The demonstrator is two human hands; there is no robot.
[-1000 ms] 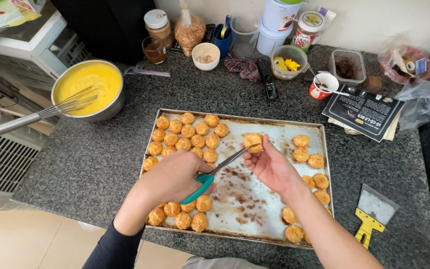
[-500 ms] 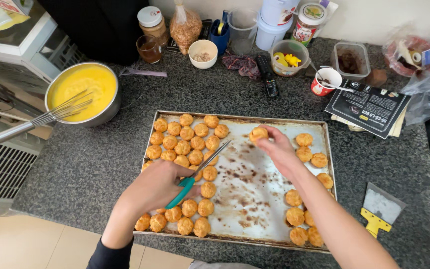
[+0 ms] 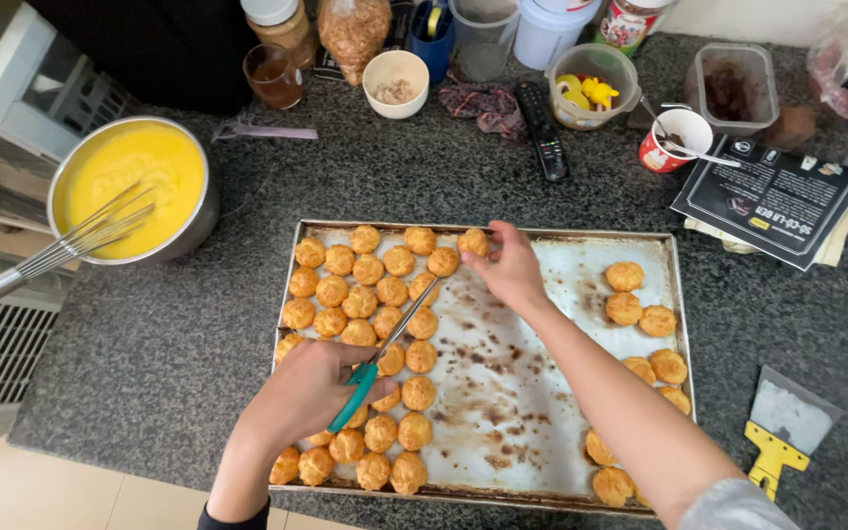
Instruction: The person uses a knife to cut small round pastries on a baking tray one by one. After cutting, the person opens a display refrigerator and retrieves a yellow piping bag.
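Head view: your left hand (image 3: 311, 393) gripped scissors (image 3: 385, 353) over the tray (image 3: 542, 486); your right hand (image 3: 512, 270) pinched a puff (image 3: 473, 241) at the tray's far edge, seemingly setting it among the others.

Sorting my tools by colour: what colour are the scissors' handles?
Teal-green, on the scissors in the left hand; the head view shows it.

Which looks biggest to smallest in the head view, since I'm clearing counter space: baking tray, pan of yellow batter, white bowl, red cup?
1. baking tray
2. pan of yellow batter
3. white bowl and red cup: too alike to rank; the bowl looks slightly wider.
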